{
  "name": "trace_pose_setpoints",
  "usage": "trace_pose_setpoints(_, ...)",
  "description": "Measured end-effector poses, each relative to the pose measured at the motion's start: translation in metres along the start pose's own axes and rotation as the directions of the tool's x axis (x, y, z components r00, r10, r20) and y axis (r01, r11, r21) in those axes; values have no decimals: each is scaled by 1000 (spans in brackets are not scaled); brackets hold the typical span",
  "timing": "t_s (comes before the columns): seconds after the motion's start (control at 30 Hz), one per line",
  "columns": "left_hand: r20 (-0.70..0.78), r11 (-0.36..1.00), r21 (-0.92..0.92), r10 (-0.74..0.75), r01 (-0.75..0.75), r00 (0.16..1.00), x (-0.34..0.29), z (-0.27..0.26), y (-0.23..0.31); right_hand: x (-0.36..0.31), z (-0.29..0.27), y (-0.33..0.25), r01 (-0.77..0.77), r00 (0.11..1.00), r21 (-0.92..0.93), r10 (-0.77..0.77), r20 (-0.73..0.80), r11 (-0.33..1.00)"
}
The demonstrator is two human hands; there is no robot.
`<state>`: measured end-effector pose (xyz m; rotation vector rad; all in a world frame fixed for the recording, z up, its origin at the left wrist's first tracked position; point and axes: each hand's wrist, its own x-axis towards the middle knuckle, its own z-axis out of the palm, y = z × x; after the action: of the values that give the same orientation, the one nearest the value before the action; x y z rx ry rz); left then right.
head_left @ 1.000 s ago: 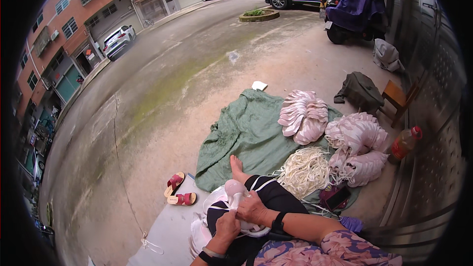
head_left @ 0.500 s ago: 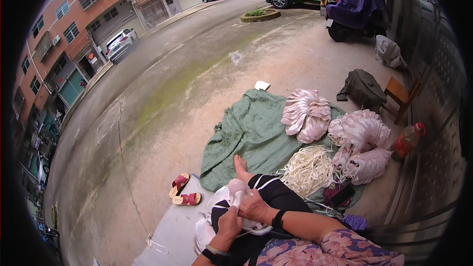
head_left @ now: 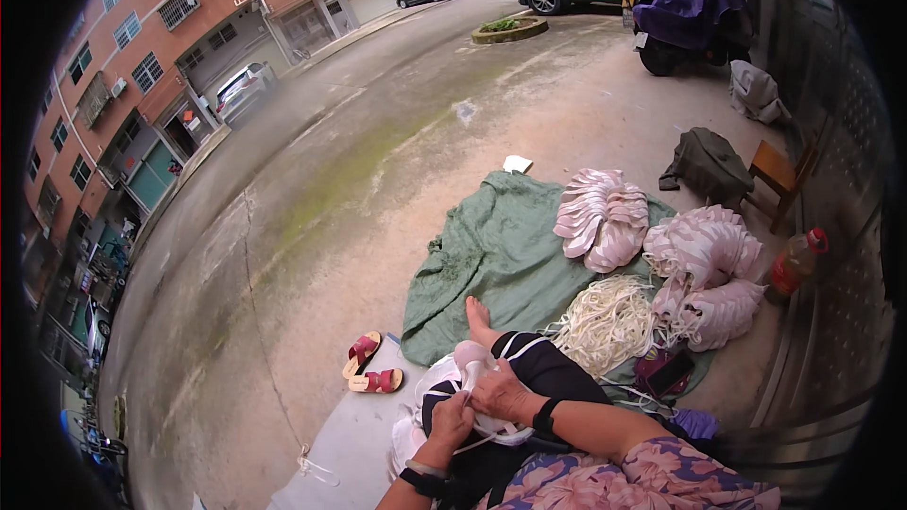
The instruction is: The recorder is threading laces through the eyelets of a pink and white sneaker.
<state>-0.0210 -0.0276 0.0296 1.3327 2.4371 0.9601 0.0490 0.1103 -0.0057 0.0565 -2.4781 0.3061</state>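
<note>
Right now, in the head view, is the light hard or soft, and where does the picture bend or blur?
Head view: soft, even daylight, no sharp shadows; fisheye bends the buildings near the dark rim; the hands, left hand and right hand, look fairly sharp; the rim smears.

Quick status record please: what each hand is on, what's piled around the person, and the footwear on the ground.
left hand: gripping the pale pink piece on the lap
right hand: pressing the same piece, dark wristband on
cord pile: loose white cords on the green cloth
stacks: pink-white pieces, more beside them
sandals: red pair on the concrete
bottle: by the wall
</note>
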Motion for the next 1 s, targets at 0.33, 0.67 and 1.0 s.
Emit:
trace_pose_setpoints(0.33, -107, 983, -64, -179, 173, 978, 7, 12, 1, 22, -29, 12, 152, 976, 82, -162, 144, 985)
trace_pose_setpoints(0.67, -166, 973, -60, -231, 224, 959, 3, 22, 4, -14, -81, 38, -12, 988, 224, -24, 156, 975)
trace_pose_setpoints(1.0, -145, 972, -194, -165, 135, 976, 2, 21, -8, 18, -29, 14, 85, 936, 46, -95, 338, 995)
